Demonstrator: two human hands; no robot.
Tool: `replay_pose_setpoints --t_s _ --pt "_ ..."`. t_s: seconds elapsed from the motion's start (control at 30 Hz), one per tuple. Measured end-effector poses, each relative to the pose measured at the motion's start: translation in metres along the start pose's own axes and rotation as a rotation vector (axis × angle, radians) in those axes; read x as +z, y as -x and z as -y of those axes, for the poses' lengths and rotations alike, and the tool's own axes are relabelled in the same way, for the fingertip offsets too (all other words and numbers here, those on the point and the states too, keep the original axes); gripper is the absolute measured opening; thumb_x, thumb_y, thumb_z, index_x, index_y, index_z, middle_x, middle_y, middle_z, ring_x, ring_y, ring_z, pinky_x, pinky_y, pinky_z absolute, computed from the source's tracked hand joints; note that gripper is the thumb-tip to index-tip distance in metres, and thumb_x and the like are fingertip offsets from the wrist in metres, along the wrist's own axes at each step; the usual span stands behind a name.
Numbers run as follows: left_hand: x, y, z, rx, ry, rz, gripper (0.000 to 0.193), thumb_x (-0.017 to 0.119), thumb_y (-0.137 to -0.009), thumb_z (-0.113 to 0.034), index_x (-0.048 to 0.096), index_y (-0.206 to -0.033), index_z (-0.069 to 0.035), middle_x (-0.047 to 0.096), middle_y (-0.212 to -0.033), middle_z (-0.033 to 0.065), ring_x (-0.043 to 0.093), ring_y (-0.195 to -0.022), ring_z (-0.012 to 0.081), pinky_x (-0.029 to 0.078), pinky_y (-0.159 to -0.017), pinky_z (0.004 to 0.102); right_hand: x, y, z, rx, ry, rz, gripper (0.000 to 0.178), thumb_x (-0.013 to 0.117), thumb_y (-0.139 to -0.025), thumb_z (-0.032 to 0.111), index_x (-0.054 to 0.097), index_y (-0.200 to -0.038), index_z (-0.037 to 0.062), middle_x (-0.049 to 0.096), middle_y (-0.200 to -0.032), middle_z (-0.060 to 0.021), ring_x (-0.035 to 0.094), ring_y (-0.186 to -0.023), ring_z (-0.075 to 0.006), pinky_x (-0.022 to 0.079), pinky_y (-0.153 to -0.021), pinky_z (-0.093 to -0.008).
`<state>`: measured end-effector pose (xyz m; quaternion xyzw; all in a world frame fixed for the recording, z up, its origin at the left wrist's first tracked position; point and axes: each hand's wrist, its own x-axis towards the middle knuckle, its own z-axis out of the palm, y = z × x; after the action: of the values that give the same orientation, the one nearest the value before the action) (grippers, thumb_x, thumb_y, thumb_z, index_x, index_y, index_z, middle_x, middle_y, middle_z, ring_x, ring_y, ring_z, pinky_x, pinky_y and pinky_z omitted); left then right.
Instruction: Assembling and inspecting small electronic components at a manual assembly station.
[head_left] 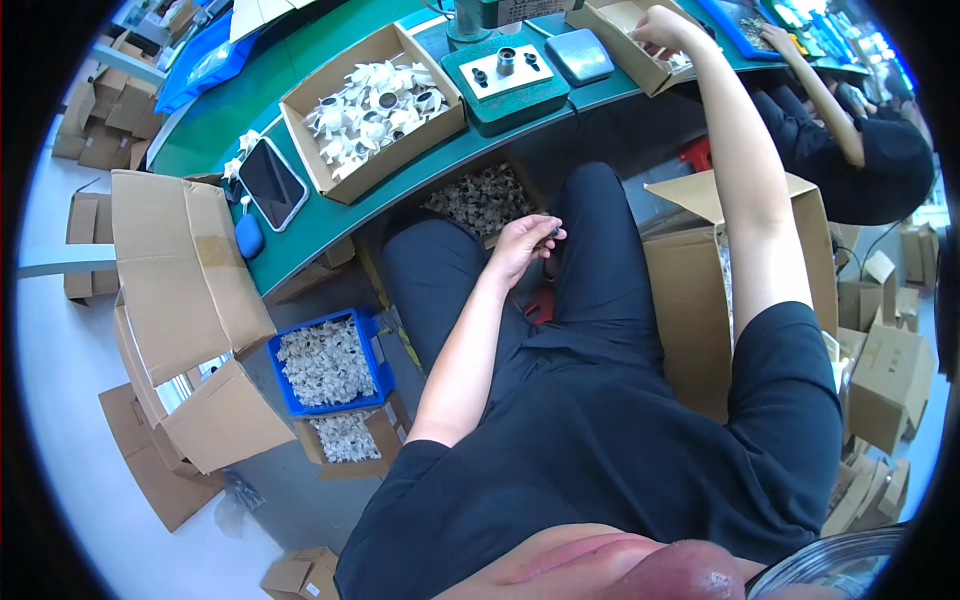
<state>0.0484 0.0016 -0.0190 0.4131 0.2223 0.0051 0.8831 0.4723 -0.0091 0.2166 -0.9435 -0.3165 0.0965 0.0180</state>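
Note:
My left hand [522, 248] is held above my lap, its fingers pinched on a small dark part [555, 233], too small to name. My right arm stretches far to the upper right, where my right hand [668, 30] dips into a low cardboard box [655, 78] on the bench. Its fingers curl down over whitish pieces there, and what they grip is hidden. Between the hands, on the bench edge, stands a green machine base [515, 108] with a pale plate and a round metal post. Left of it, an open cardboard box [358, 180] holds many white finned plastic parts [375, 115].
A blue-grey case [580, 57] sits right of the machine; a phone [272, 185] and a blue pouch [249, 235] lie at the left. A blue crate [380, 362] of parts stands on the floor. A tall carton [690, 320] flanks my right side. Another person [890, 160] works at the far right.

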Motion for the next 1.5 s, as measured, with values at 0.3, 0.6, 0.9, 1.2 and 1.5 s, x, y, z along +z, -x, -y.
replay_pose_setpoints --t_s 0.3,0.6,0.9,1.2,1.5 --pt "0.004 0.001 -0.005 -0.018 -0.008 -0.030 0.024 0.069 -0.100 -0.029 0.071 -0.112 -0.009 0.075 -0.097 0.0018 0.064 -0.076 0.0038 0.052 -0.069 0.0190 0.031 -0.020 -0.047 -0.226 -0.266 -0.008 0.025 0.074 -0.094 0.023 0.076 -0.111 0.0037 0.071 -0.095 -0.0061 0.070 -0.085 -0.0185 0.061 -0.071 -0.0339" --pt "-0.005 -0.004 -0.004 -0.001 -0.003 -0.042 0.024 0.067 -0.101 -0.030 0.069 -0.113 -0.008 0.074 -0.100 0.0026 0.063 -0.077 0.0040 0.052 -0.070 0.0202 -0.011 0.052 0.015 -0.203 -0.811 -0.297 0.026 0.077 -0.088 0.019 0.075 -0.099 -0.0036 0.076 -0.086 -0.0149 0.073 -0.076 -0.0213 0.059 -0.070 -0.0343" --pt "-0.010 -0.011 0.003 -0.002 -0.004 -0.012 0.025 0.067 -0.102 -0.030 0.068 -0.114 -0.008 0.073 -0.101 0.0028 0.062 -0.076 0.0036 0.052 -0.070 0.0203 0.038 0.114 0.124 -0.551 -0.643 -0.479 0.019 0.077 -0.088 0.011 0.072 -0.099 -0.0030 0.073 -0.083 -0.0124 0.069 -0.073 -0.0189 0.055 -0.071 -0.0333" --pt "-0.009 -0.007 0.002 -0.012 -0.010 0.008 0.026 0.067 -0.101 -0.030 0.068 -0.115 -0.008 0.073 -0.102 0.0027 0.062 -0.079 0.0039 0.051 -0.071 0.0198 0.059 0.139 0.136 -0.935 -0.556 -0.729 0.024 0.080 -0.088 0.016 0.078 -0.112 0.0093 0.075 -0.109 -0.0073 0.072 -0.098 -0.0184 0.060 -0.083 -0.0323" --pt "-0.011 -0.002 0.006 -0.019 -0.009 -0.035 0.025 0.069 -0.100 -0.029 0.070 -0.113 -0.008 0.073 -0.098 0.0013 0.060 -0.078 0.0038 0.050 -0.066 0.0186 0.056 0.147 0.157 -1.085 -0.398 -0.920 0.028 0.080 -0.083 0.006 0.075 -0.111 0.0073 0.074 -0.105 -0.0116 0.071 -0.096 -0.0270 0.057 -0.084 -0.0366"
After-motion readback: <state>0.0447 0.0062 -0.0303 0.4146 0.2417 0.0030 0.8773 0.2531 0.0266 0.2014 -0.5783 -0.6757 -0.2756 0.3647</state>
